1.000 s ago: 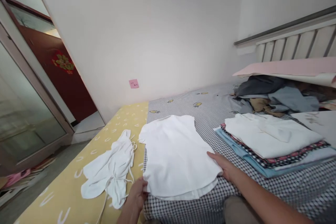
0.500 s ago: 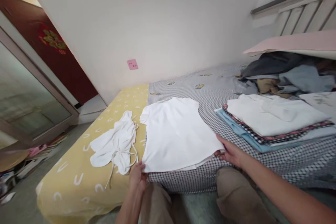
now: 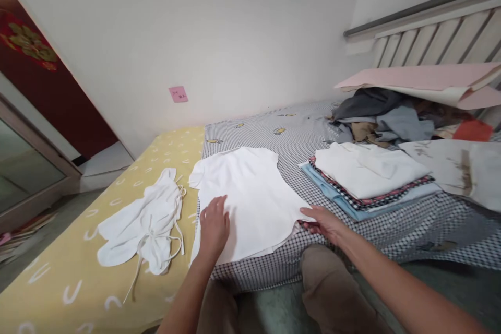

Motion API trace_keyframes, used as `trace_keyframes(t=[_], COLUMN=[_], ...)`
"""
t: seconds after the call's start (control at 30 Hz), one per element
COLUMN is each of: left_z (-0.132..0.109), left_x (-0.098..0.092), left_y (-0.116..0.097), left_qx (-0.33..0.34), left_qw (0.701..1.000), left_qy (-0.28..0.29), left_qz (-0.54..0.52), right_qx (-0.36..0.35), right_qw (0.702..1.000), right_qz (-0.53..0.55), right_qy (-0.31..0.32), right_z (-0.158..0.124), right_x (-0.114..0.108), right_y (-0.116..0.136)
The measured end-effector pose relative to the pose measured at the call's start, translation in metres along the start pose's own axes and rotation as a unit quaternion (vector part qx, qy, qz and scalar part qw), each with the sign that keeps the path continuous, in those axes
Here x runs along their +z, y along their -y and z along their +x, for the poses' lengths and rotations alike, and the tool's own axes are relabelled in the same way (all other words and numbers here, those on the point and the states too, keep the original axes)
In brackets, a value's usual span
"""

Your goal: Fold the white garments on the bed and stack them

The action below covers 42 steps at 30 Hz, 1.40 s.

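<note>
Both hands are on the white shirt (image 3: pixel 250 188), which lies flat and face-down on the checked bed (image 3: pixel 313 135), its hem at the near edge just above the person's knees. Half a second ago the left hand (image 3: pixel 214 227) was down at the hem's left corner. It has since slid up onto the cloth and now rests palm-down with its fingers (image 3: pixel 219 203) stretched open and slightly spread, gripping nothing. The right hand (image 3: pixel 323 221) has kept its place at the hem's right corner, closed on that corner with the thumb on top and the other fingers tucked under, as far as can be seen. The shirt itself has hardly shifted. Judging by this, the work in hand is pressing and smoothing the shirt while one corner is held taut, not lifting it. A crumpled tie top (image 3: pixel 144 222) lies just left of the shirt on the yellow sheet (image 3: pixel 78 282). A folded stack (image 3: pixel 368 172) sits near on the right, with a loose heap (image 3: pixel 383 115) behind it.
</note>
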State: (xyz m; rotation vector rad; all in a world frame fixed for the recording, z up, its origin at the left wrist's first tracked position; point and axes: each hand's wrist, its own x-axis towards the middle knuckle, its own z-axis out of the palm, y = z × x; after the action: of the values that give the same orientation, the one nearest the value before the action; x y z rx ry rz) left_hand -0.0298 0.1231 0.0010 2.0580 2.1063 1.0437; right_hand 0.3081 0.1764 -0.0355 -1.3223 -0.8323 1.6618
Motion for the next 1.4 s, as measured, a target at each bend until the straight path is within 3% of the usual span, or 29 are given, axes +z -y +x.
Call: trace_keyframes(t=[0.07,0.13,0.17,0.2,0.27,0.33,0.37,0.4,0.47,0.53,0.63,0.73,0.83,1.03,1.17,1.4], left_z=[0.0,-0.006,-0.01,-0.013,-0.017,-0.017,-0.017,-0.016,-0.015,-0.015,-0.016,-0.016,-0.016,-0.015,-0.018,-0.022], left_x=[0.016,0.03,0.036,0.04,0.044,0.046,0.047,0.047,0.048,0.049,0.049,0.049,0.048,0.047,0.05,0.051], left_y=[0.019,0.038,0.046,0.052,0.057,0.058,0.057,0.056,0.054,0.054,0.055,0.057,0.057,0.04,0.026,0.02], left_qx=[0.005,-0.006,-0.007,-0.003,0.01,0.02,0.023,0.023,0.017,0.012,0.014,0.013,0.013,-0.031,-0.084,-0.107], left_qw=[0.994,0.987,0.985,0.983,0.98,0.977,0.976,0.975,0.971,0.967,0.962,0.96,0.959,0.952,0.947,0.951], left_qy=[0.104,0.135,0.133,0.127,0.12,0.117,0.116,0.114,0.111,0.111,0.119,0.121,0.122,0.125,0.095,0.084], left_qz=[0.038,0.089,0.114,0.135,0.16,0.176,0.184,0.192,0.211,0.231,0.247,0.251,0.256,0.277,0.294,0.278], right_qx=[-0.021,-0.033,-0.044,-0.065,-0.152,-0.274,-0.332,-0.383,-0.446,-0.453,-0.378,-0.304,-0.293,-0.314,-0.321,-0.336], right_qw=[0.999,0.985,0.963,0.927,0.818,0.708,0.667,0.639,0.612,0.608,0.616,0.632,0.634,0.624,0.623,0.617], right_qz=[-0.04,-0.163,-0.256,-0.357,-0.529,-0.612,-0.624,-0.625,-0.627,-0.646,-0.691,-0.712,-0.713,-0.708,-0.702,-0.697], right_qy=[-0.024,-0.053,-0.072,-0.097,-0.165,-0.221,-0.234,-0.231,-0.183,-0.089,0.011,-0.024,-0.061,-0.103,-0.128,-0.143], right_z=[-0.005,-0.009,-0.012,-0.015,-0.02,-0.023,-0.022,-0.02,-0.009,0.01,0.049,0.081,0.095,0.093,0.093,0.098], right_x=[-0.012,-0.026,-0.031,-0.035,-0.035,-0.023,-0.013,0.0,0.027,0.048,0.059,0.051,0.042,0.046,0.049,0.047], right_y=[0.005,0.008,0.009,0.011,0.015,0.021,0.024,0.026,0.027,0.022,0.006,-0.003,-0.002,-0.002,-0.004,-0.009])
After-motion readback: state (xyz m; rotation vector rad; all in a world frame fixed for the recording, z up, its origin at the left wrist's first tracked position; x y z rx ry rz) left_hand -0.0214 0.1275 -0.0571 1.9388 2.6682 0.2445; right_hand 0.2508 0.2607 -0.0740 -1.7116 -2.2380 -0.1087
